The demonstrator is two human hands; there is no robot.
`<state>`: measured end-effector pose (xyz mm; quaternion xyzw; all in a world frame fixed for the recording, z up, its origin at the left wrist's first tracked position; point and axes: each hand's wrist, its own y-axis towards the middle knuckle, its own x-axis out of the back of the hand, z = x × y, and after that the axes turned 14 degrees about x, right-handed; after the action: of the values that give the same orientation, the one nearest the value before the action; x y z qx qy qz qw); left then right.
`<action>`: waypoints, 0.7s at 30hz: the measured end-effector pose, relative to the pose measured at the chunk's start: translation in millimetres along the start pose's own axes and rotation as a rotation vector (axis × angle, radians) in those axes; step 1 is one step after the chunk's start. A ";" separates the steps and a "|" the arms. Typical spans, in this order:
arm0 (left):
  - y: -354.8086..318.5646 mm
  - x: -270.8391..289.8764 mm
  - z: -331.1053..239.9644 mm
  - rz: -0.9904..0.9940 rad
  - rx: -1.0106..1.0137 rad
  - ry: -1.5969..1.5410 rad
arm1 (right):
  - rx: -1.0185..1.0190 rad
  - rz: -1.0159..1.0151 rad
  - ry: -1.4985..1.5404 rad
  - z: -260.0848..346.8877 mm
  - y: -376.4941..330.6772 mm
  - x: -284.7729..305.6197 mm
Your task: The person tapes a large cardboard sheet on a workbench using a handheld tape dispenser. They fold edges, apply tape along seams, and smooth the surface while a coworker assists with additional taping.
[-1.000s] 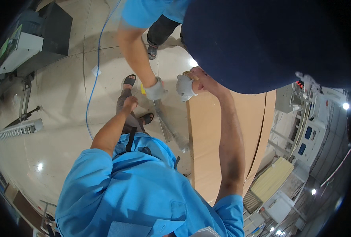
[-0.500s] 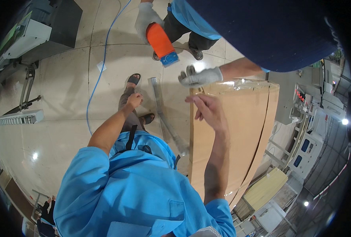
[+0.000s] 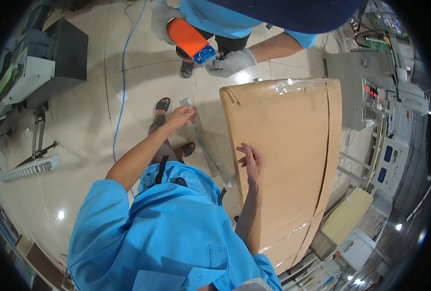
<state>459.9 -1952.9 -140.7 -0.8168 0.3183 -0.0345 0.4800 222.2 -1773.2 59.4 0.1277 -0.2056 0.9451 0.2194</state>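
Observation:
My left hand (image 3: 182, 118) hangs in front of me with its fingers curled together, over the top end of a shiny grey strip (image 3: 200, 133) on the floor. Whether anything is in those fingers is hidden. My right hand (image 3: 251, 160) has its fingers apart and holds nothing. It is over the left edge of a large, taped brown cardboard box (image 3: 283, 145); contact with the box cannot be made out. Beyond the box, a co-worker in grey gloves grips an orange tool with a blue end (image 3: 189, 40). The co-worker's other gloved hand (image 3: 232, 63) touches its blue end.
A blue cable (image 3: 124, 72) runs along the tiled floor on the left. Farther left stands a dark grey machine cabinet (image 3: 62, 63). Grey equipment (image 3: 349, 87) and a pale yellow panel (image 3: 346, 217) are right of the box. My sandalled feet are by the grey strip.
My left hand has moved right and slightly up, my right hand down and back along the box. The co-worker's free gloved hand has come up to the orange tool's blue end.

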 end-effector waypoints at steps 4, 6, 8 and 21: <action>-6.7 -5.4 -3.0 -0.025 0.013 -0.032 | 0.034 -0.019 -0.024 4.2 4.8 -0.1; -8.9 -7.5 -3.2 -0.055 0.036 -0.030 | 0.056 -0.018 -0.039 6.9 6.2 -2.4; -9.5 -10.3 -3.8 -0.039 0.020 -0.050 | 0.093 -0.012 -0.067 7.8 6.5 -6.4; -58.5 -88.8 -51.0 -0.653 -0.923 0.569 | 0.551 -0.122 -0.488 -5.2 7.1 -31.9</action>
<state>399.4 -1923.0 -44.0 -0.9536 0.1498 -0.2541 -0.0601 245.9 -1788.2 41.9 0.4154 0.0182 0.8921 0.1770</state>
